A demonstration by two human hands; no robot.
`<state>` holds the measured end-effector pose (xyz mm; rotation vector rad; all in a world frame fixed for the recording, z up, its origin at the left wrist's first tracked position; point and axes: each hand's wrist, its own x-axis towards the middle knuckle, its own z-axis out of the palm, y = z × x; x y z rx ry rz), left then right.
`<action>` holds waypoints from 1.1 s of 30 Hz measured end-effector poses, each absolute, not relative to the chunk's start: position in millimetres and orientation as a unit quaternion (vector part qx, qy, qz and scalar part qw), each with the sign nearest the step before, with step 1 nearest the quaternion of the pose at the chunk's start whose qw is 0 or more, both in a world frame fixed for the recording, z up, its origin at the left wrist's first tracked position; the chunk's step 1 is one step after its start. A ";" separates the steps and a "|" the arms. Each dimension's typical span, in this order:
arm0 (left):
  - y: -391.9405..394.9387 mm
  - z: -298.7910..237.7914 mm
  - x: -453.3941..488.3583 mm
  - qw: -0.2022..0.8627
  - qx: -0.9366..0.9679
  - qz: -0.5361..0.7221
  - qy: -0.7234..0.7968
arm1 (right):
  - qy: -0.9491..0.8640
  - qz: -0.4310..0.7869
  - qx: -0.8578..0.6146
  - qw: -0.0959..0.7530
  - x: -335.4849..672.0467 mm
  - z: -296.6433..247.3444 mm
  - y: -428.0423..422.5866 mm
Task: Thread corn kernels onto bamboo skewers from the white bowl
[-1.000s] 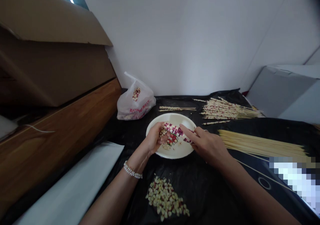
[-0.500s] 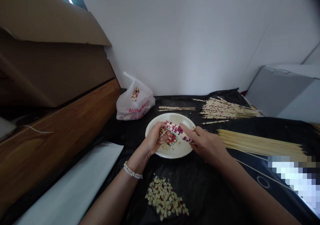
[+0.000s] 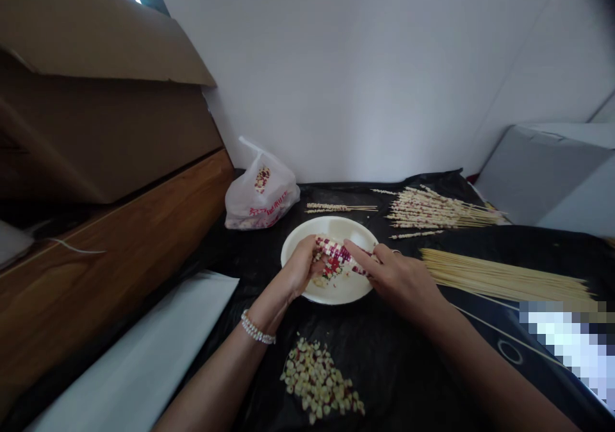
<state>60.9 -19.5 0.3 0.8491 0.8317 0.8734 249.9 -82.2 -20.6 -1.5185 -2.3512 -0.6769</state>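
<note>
Both hands are closed on an ear of corn (image 3: 335,250) with rows of purple and white kernels, tilted over a white bowl (image 3: 294,236). My left hand (image 3: 300,269), with a beaded bracelet on the wrist, grips its left end. My right hand (image 3: 403,279) has its fingers round the right end, and the thumb lies along the rows. Inside the bowl are a red flower print and a few loose bits. Closer to me, a heap of loose corn kernels (image 3: 321,381) rests on black plastic sheeting (image 3: 398,368).
Behind the bowl stands a knotted white plastic bag (image 3: 262,195). Skewers threaded with kernels (image 3: 423,209) lie at the back right, and a smaller group (image 3: 331,207) sits behind the bowl. Bare skewers (image 3: 504,275) are at right. A cardboard box (image 3: 110,131) rises at left.
The kernels seen in my left palm half a second ago are now mostly hidden or gone. My left fingers have shifted slightly round the corn; both hands still hold it over the bowl.
</note>
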 end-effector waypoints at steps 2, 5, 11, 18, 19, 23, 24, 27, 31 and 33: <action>-19.5 -0.5 61.6 0.716 0.410 0.412 0.387 | -0.811 -0.193 -0.532 0.152 249.8 -20.8 -81.2; -19.2 -2.2 61.1 0.693 0.429 0.432 0.386 | -0.810 -0.127 -0.541 0.188 249.9 -20.8 -80.0; -16.1 1.7 51.4 0.764 0.405 0.403 0.299 | -0.801 -0.121 -0.550 0.206 253.0 -20.6 -78.7; -13.0 4.6 47.6 0.790 0.369 0.382 0.308 | -0.811 -0.152 -0.532 0.191 253.2 -17.5 -80.0; -12.8 4.3 47.7 0.787 0.372 0.379 0.314 | -0.813 -0.160 -0.529 0.185 253.0 -17.2 -80.2; -12.2 2.0 48.8 0.778 0.377 0.372 0.339 | -0.813 -0.185 -0.528 0.162 252.2 -17.3 -80.4; -12.2 0.9 49.4 0.775 0.378 0.373 0.342 | -0.812 -0.187 -0.530 0.160 251.9 -17.6 -80.3; -12.3 -3.1 51.3 0.766 0.383 0.387 0.341 | -0.813 -0.166 -0.532 0.171 251.6 -18.5 -79.9; -13.1 -3.8 51.6 0.774 0.381 0.397 0.313 | -0.810 -0.138 -0.540 0.183 252.2 -18.3 -79.8; -13.6 -1.2 50.8 0.786 0.372 0.396 0.295 | -0.804 -0.136 -0.550 0.181 252.5 -17.3 -80.1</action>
